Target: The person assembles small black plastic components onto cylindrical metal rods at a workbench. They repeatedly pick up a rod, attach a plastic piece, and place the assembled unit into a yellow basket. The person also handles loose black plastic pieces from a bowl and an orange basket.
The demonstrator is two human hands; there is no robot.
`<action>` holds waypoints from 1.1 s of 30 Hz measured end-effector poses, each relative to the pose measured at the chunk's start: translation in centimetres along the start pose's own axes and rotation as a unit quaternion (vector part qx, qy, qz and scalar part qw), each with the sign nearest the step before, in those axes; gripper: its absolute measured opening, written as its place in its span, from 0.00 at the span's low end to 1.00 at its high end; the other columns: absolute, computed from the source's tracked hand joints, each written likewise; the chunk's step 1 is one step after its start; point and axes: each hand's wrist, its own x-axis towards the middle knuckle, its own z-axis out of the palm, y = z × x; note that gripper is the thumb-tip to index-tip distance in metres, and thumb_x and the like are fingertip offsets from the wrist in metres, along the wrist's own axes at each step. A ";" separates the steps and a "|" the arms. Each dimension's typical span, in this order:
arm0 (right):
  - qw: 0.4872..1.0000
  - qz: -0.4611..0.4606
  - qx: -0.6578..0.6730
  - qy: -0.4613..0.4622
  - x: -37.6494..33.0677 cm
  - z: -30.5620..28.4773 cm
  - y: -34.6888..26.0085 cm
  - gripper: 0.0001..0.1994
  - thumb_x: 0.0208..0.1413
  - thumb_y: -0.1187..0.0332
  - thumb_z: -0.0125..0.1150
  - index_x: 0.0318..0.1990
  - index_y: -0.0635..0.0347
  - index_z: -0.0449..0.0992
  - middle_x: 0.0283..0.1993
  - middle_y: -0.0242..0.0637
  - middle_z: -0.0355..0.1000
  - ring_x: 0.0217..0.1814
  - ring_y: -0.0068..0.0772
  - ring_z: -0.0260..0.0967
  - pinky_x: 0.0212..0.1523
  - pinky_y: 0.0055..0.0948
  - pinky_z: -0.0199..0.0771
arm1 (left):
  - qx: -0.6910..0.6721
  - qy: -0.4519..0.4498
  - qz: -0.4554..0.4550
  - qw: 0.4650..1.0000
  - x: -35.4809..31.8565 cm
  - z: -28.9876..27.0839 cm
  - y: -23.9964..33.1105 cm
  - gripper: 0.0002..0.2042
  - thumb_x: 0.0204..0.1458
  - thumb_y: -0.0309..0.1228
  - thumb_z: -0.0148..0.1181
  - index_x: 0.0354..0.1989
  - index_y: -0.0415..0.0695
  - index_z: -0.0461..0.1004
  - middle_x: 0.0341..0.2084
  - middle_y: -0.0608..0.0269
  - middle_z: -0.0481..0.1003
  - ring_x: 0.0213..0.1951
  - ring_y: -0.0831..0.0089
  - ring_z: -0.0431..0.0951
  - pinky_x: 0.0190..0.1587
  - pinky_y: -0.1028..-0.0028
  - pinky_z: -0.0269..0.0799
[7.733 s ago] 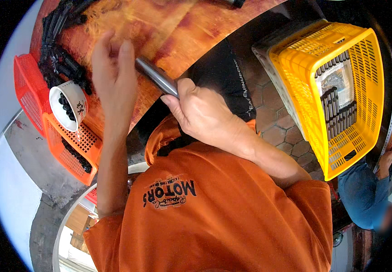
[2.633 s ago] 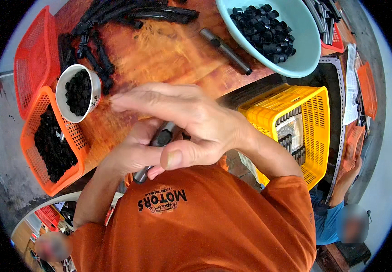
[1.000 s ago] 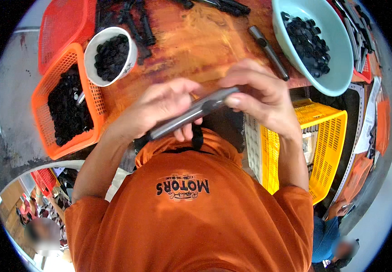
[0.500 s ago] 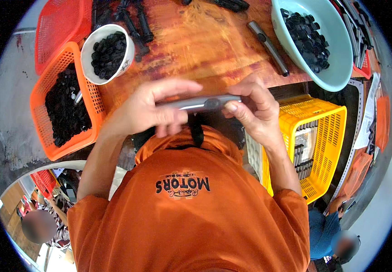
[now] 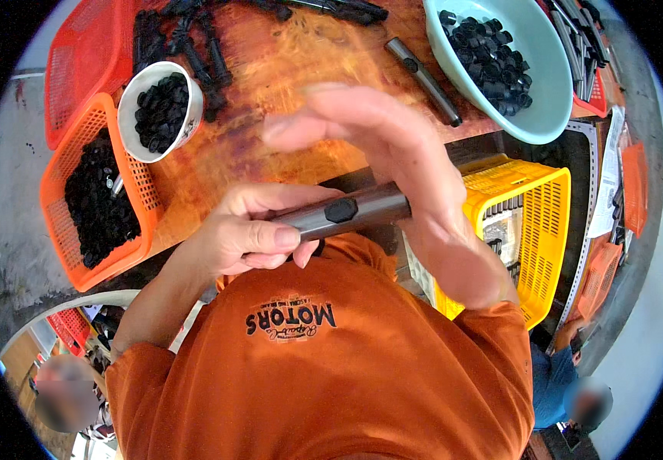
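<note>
The left hand is wrapped around a grey metal tube with a black button, holding it level just above the chest. The right hand is spread flat, fingers straight, its palm laid across the tube's right end. Beyond the hands on the wooden desk lie a white cup of black caps, left of it an orange basket, and a pale green bowl beyond the right hand. A yellow crate sits just right of the right wrist
</note>
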 end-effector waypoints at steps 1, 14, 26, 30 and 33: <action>1.000 0.010 0.004 -0.010 0.0 -0.1 -0.2 0.55 0.43 0.21 0.39 0.64 0.67 0.54 0.54 0.52 0.65 0.62 0.47 0.61 0.64 0.42 0.59 | 0.044 0.030 0.004 0.999 -0.3 0.6 0.6 0.26 0.51 0.30 0.61 0.60 0.39 0.66 0.31 0.54 0.76 0.22 0.84 0.68 0.21 0.88 0.58; 0.991 0.124 -0.052 0.023 -1.1 -0.4 0.4 0.59 0.37 0.22 0.47 0.67 0.64 0.47 0.56 0.51 0.64 0.64 0.46 0.60 0.66 0.44 0.54 | 0.624 0.062 0.316 0.712 0.2 2.1 0.1 0.25 0.45 0.20 0.62 0.56 0.36 0.69 0.26 0.55 0.72 0.23 0.65 0.73 0.26 0.72 0.70; 0.936 0.310 0.070 0.152 0.2 -0.5 4.0 0.44 0.59 0.32 0.28 0.68 0.62 0.46 0.67 0.46 0.56 0.68 0.43 0.53 0.62 0.47 0.59 | 0.743 0.134 0.315 0.574 0.6 0.3 -1.3 0.27 0.43 0.20 0.64 0.56 0.38 0.69 0.26 0.57 0.69 0.21 0.65 0.71 0.22 0.69 0.68; 0.922 0.319 0.134 0.172 1.0 -0.4 4.2 0.45 0.58 0.31 0.29 0.68 0.64 0.45 0.67 0.49 0.54 0.68 0.44 0.53 0.62 0.46 0.59 | 0.735 0.152 0.345 0.563 0.8 -0.1 -1.7 0.27 0.43 0.19 0.64 0.56 0.37 0.70 0.25 0.56 0.69 0.21 0.63 0.71 0.22 0.68 0.68; 0.923 0.316 0.142 0.167 1.6 -0.2 4.0 0.47 0.56 0.30 0.29 0.68 0.65 0.44 0.68 0.50 0.53 0.68 0.44 0.52 0.63 0.45 0.58 | 0.743 0.156 0.352 0.547 0.5 -0.9 -2.0 0.26 0.44 0.20 0.64 0.56 0.37 0.69 0.27 0.56 0.71 0.22 0.64 0.72 0.23 0.70 0.69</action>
